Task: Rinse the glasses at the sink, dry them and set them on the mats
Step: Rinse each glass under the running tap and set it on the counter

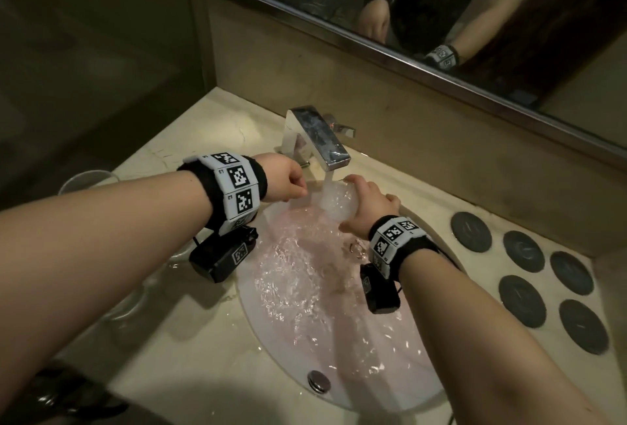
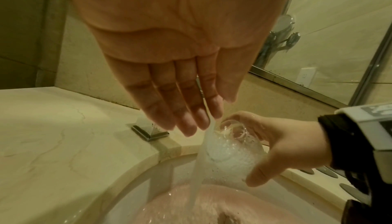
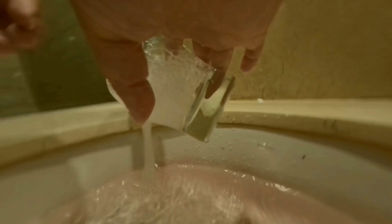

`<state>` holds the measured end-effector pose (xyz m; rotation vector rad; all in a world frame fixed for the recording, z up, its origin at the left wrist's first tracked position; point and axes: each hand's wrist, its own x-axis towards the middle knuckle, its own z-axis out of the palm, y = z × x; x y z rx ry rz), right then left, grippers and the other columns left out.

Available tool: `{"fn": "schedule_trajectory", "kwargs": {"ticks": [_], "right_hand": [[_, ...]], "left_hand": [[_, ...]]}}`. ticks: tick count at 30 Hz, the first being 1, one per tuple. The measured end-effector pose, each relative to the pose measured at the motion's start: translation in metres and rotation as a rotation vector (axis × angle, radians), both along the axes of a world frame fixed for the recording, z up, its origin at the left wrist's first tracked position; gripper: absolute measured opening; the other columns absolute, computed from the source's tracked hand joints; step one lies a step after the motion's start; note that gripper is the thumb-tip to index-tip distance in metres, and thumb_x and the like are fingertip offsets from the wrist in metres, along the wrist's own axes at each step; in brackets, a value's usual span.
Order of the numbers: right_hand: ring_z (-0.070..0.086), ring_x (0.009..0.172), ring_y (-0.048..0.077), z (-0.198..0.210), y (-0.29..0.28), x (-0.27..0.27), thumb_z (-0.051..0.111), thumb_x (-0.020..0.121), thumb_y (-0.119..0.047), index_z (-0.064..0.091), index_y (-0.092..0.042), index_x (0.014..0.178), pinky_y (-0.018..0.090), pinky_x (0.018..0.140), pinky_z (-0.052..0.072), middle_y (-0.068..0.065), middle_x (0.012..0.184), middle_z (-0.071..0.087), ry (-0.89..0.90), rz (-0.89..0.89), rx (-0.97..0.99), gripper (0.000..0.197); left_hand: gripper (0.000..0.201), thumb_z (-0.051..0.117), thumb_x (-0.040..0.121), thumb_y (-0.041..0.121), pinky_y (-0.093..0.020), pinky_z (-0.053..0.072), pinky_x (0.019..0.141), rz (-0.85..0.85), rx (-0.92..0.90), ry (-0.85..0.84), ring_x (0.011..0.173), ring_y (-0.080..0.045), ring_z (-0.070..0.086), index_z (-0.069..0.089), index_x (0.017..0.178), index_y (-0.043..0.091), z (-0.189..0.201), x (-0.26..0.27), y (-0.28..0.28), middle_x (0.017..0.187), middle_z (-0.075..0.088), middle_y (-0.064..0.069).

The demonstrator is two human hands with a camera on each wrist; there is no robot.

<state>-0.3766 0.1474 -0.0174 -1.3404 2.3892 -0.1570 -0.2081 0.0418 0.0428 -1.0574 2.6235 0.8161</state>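
My right hand [image 1: 364,207] grips a clear tumbler [image 1: 334,202] over the sink [image 1: 288,367], thumb on one side and fingers on the other. The tumbler [image 2: 233,153] is tilted with its mouth up under the running stream from the chrome faucet [image 1: 320,136]. It is full of foaming water that spills over [image 3: 176,93]. My left hand [image 1: 288,183] hovers just left of the stream and holds nothing. In the left wrist view its fingers [image 2: 191,115] are straight and together, tips at the edge of the water. Several dark round mats [image 1: 524,251] lie bare on the counter at the right.
Two more clear glasses stand on the marble counter at the left, one at the far edge [image 1: 89,180] and one under my left forearm [image 1: 127,302]. The basin holds rippling water. A mirror [image 1: 441,17] hangs on the wall behind the faucet.
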Motion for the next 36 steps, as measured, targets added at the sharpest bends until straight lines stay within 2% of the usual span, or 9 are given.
{"fn": "schedule_trajectory", "kwargs": {"ticks": [4, 8, 13, 17, 24, 27, 30, 34, 36], "right_hand": [[0.047, 0.118, 0.023, 0.006, 0.007, -0.001, 0.071, 0.071, -0.03, 0.026, -0.036, 0.142, 0.047, 0.108, 0.022, 0.001, 0.13, 0.043, 0.222, 0.162, 0.128, 0.084], [0.036, 0.12, 0.024, 0.008, 0.01, -0.008, 0.074, 0.071, -0.034, 0.026, -0.035, 0.143, 0.04, 0.09, 0.045, 0.002, 0.13, 0.037, 0.265, 0.26, 0.191, 0.087], [0.054, 0.111, 0.028, 0.007, 0.003, -0.011, 0.082, 0.064, -0.029, 0.031, -0.034, 0.142, 0.045, 0.089, 0.053, 0.004, 0.128, 0.04, -0.198, -0.041, 0.035, 0.093], [0.057, 0.106, 0.028, 0.002, -0.018, 0.002, 0.086, 0.055, -0.029, 0.034, -0.032, 0.141, 0.049, 0.085, 0.054, 0.002, 0.119, 0.046, -0.358, -0.058, -0.032, 0.1], [0.065, 0.078, 0.024, -0.014, -0.03, -0.005, 0.083, 0.066, -0.011, 0.03, -0.026, 0.122, 0.034, 0.066, 0.059, 0.01, 0.106, 0.057, -0.631, -0.166, -0.124, 0.079], [0.06, 0.091, 0.02, -0.022, -0.027, -0.009, 0.086, 0.065, -0.021, 0.032, -0.031, 0.115, 0.032, 0.075, 0.055, 0.007, 0.117, 0.053, -0.669, -0.182, -0.196, 0.074], [0.06, 0.105, 0.024, -0.03, -0.023, -0.013, 0.086, 0.062, -0.036, 0.042, -0.033, 0.118, 0.041, 0.089, 0.053, 0.008, 0.124, 0.055, -0.759, -0.273, -0.29, 0.071], [0.058, 0.111, 0.032, -0.04, -0.021, -0.015, 0.077, 0.057, -0.055, 0.053, -0.049, 0.098, 0.052, 0.092, 0.05, 0.011, 0.127, 0.053, -0.919, -0.398, -0.395, 0.047], [0.056, 0.106, 0.031, -0.035, -0.023, -0.012, 0.066, 0.078, -0.051, 0.052, -0.041, 0.1, 0.045, 0.082, 0.052, 0.009, 0.12, 0.054, -0.934, -0.381, -0.4, 0.028]], "left_hand": [[0.021, 0.052, 0.094, 0.032, -0.024, 0.044, 0.08, -0.015, -0.003, 0.007, 0.084, -0.01, 0.056, 0.065, 0.105, 0.019, 0.002, -0.004, 0.006, 0.097, 0.069, 0.002], [0.02, 0.053, 0.093, 0.031, -0.024, 0.043, 0.079, 0.003, 0.014, 0.011, 0.083, -0.009, 0.055, 0.065, 0.104, 0.02, 0.0, -0.007, 0.008, 0.088, 0.065, 0.005], [0.019, 0.055, 0.092, 0.031, -0.021, 0.044, 0.069, 0.053, 0.059, 0.038, 0.079, -0.009, 0.055, 0.066, 0.103, 0.02, -0.005, -0.008, 0.005, 0.085, 0.064, 0.006], [0.026, 0.057, 0.091, 0.033, -0.023, 0.045, 0.077, 0.1, 0.069, 0.066, 0.087, -0.011, 0.055, 0.063, 0.112, 0.019, -0.011, -0.011, -0.005, 0.102, 0.064, 0.002], [0.037, 0.058, 0.09, 0.034, -0.02, 0.038, 0.085, 0.062, 0.103, 0.037, 0.11, -0.016, 0.055, 0.056, 0.123, 0.018, -0.034, -0.024, -0.017, 0.12, 0.061, 0.002], [0.02, 0.059, 0.091, 0.028, -0.024, 0.045, 0.083, 0.065, 0.161, 0.075, 0.093, -0.018, 0.06, 0.062, 0.104, 0.013, -0.045, -0.032, -0.017, 0.105, 0.065, -0.005], [0.017, 0.057, 0.092, 0.018, -0.016, 0.052, 0.06, 0.209, 0.351, 0.201, 0.059, -0.006, 0.062, 0.055, 0.076, 0.015, -0.054, -0.036, -0.021, 0.074, 0.065, -0.001], [0.021, 0.05, 0.095, 0.012, -0.014, 0.049, 0.045, 0.432, 0.641, 0.342, 0.041, -0.004, 0.06, 0.049, 0.075, 0.008, -0.057, -0.04, -0.023, 0.051, 0.064, 0.001], [0.019, 0.051, 0.095, 0.016, -0.014, 0.048, 0.043, 0.451, 0.631, 0.356, 0.037, -0.004, 0.057, 0.048, 0.078, 0.008, -0.056, -0.042, -0.023, 0.059, 0.063, -0.007]]}}
